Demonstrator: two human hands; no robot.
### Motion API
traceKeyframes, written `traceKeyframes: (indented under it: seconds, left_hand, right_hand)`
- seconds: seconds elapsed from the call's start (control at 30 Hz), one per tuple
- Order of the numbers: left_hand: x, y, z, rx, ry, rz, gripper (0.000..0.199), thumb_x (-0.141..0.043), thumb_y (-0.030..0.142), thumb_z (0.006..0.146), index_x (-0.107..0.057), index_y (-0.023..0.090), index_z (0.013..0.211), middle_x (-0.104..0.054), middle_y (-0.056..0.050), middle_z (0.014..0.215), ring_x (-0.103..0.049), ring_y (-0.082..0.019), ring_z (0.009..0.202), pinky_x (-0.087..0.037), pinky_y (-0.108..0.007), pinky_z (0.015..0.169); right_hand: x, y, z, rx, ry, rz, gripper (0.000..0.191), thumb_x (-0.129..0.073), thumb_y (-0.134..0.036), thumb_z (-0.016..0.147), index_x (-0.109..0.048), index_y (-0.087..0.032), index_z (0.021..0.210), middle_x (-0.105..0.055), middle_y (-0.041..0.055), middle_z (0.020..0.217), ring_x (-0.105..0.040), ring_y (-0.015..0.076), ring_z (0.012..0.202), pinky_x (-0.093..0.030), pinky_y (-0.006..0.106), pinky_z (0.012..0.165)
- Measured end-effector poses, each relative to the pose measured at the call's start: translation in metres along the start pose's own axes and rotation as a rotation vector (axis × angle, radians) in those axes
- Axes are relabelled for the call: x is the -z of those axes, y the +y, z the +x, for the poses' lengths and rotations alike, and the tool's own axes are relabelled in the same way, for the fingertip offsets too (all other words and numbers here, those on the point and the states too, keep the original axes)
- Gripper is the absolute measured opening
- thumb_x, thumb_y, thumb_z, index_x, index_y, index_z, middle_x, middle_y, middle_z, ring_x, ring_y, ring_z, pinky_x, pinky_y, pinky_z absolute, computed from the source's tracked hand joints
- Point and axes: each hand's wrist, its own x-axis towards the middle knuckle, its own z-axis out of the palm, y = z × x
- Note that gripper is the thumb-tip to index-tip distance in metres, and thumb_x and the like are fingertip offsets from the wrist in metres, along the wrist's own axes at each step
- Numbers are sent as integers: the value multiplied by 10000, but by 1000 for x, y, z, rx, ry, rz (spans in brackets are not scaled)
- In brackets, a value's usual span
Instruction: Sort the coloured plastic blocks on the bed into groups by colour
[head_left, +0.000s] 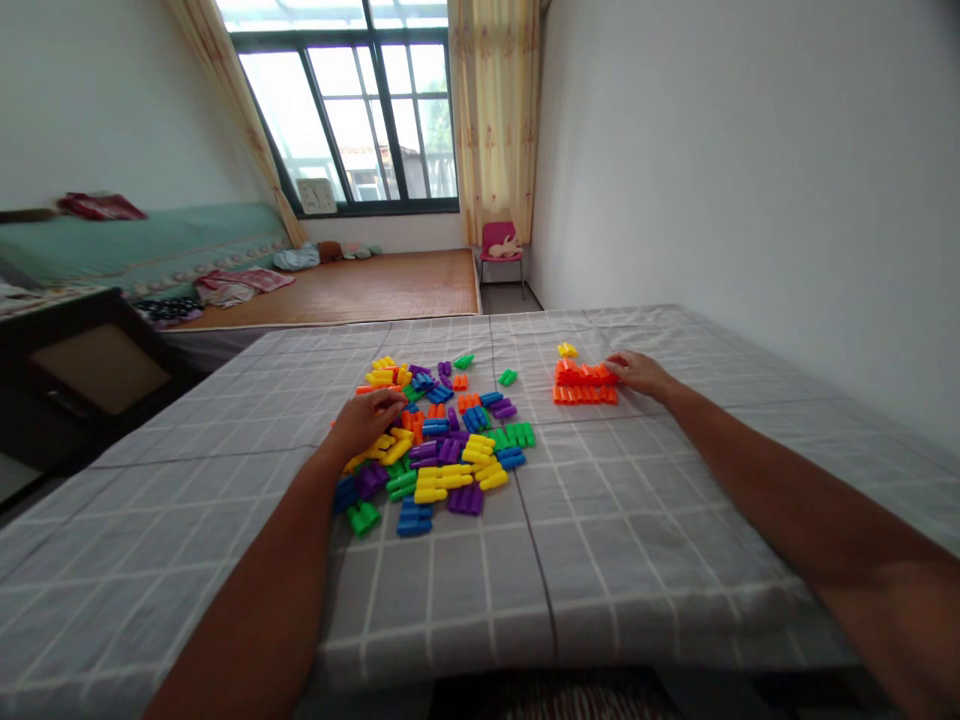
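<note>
A loose pile of bullet-shaped plastic building blocks [442,478] in yellow, purple, blue, green and orange lies on the table, left of centre. My left hand [369,415] rests at the pile's left edge, its fingers curled together among the blocks; what they pinch, if anything, is hidden. Off to the right, a row of joined orange blocks [585,396] lies on the cloth, with another orange block piece [581,373] on top of it. The thumb and fingers of my right hand [636,373] close on the right end of that upper piece. Just behind sits a small yellow block [567,350].
A grey checked cloth [480,590] covers the table. Two green blocks [508,377] lie apart at the pile's far side. Beyond the table are a bed with a brown mat [390,285] and a pink chair [500,240]. A white wall [750,180] runs along the right.
</note>
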Motion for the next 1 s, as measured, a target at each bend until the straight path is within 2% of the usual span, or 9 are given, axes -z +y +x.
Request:
traceKeyframes:
  seconds: [0.23, 0.4, 0.5, 0.6, 0.77, 0.87, 1.0]
  left_hand:
    - [3, 8, -2, 7, -23, 8, 379, -506, 484, 821, -711, 204, 973, -744, -37, 985, -681, -217, 899, -515, -305, 813]
    - [6, 13, -3, -2, -17, 26, 364, -504, 472, 815, -714, 209, 955, -746, -35, 978, -680, -215, 896, -505, -309, 831]
    - [7, 14, -2, -10, -21, 30, 370, -496, 469, 819, -713, 200, 952, -744, -43, 974, -678, -218, 901, -503, -313, 833]
    - [6, 12, -2, -17, -23, 27, 379, -496, 472, 819, -714, 195, 957, -741, -48, 983, -677, -221, 906, -504, -315, 831]
    - [4, 9, -1, -13, -17, -13, 376, -509, 487, 817, -718, 208, 956, -742, -41, 979, -680, -222, 901, -515, -311, 815]
    - [10, 8, -3, 39, 49, -27, 363, -528, 481, 804, -725, 210, 945, -743, -44, 979, -682, -226, 892, -522, -316, 812]
    - [27, -3, -4, 161, 256, -67, 360, -521, 431, 805, -721, 177, 963, -745, -58, 942, -680, -216, 858, -530, -313, 800]
  right_hand:
    - [-8, -12, 7, 46, -3, 1, 311, -518, -392, 872, -677, -163, 1010, -718, 87, 1010, -654, 187, 875, -478, 266, 743]
    - [11, -12, -1, 67, 43, -72, 328, -511, -446, 863, -670, -171, 946, -720, 90, 965, -655, 202, 839, -467, 284, 709]
    - [25, -2, -17, 96, -93, -86, 373, -579, -543, 790, -660, -184, 849, -720, 65, 836, -654, 195, 739, -459, 278, 649]
    - [25, 8, -33, 165, -236, -58, 378, -688, -545, 675, -651, -194, 807, -716, 42, 803, -655, 189, 718, -462, 265, 627]
    - [9, 10, -39, 249, -204, -14, 233, -670, -391, 695, -637, -207, 834, -722, 30, 855, -671, 182, 756, -478, 263, 660]
    - [8, 10, -38, 280, -190, -4, 192, -643, -348, 712, -636, -216, 851, -729, 31, 897, -678, 179, 753, -486, 266, 660]
    - [17, 2, -41, 331, -137, -91, 207, -623, -373, 733, -649, -225, 875, -732, 37, 906, -668, 176, 682, -476, 277, 614]
